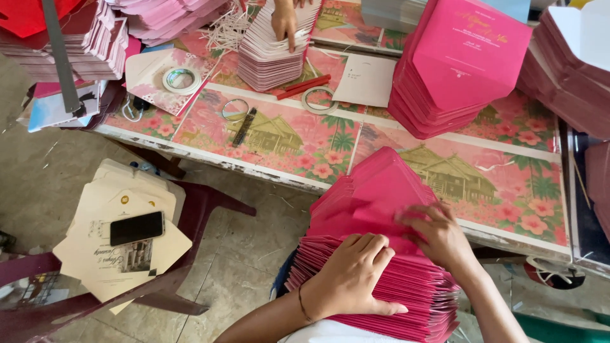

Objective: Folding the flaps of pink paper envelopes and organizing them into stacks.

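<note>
A thick stack of bright pink envelopes rests on my lap against the table's front edge. My left hand lies curled on the near side of the stack, gripping its edge with the thumb below. My right hand presses flat on the top envelope, fingers spread toward the left. A second tall stack of pink envelopes stands on the table beyond. Across the table another person's hand rests on a fanned pile of white-pink cards.
The table has a pink floral cover; on it lie tape rolls, a red pen and a white sheet. A maroon plastic chair at left holds cream cards and a black phone. More stacks stand at the right.
</note>
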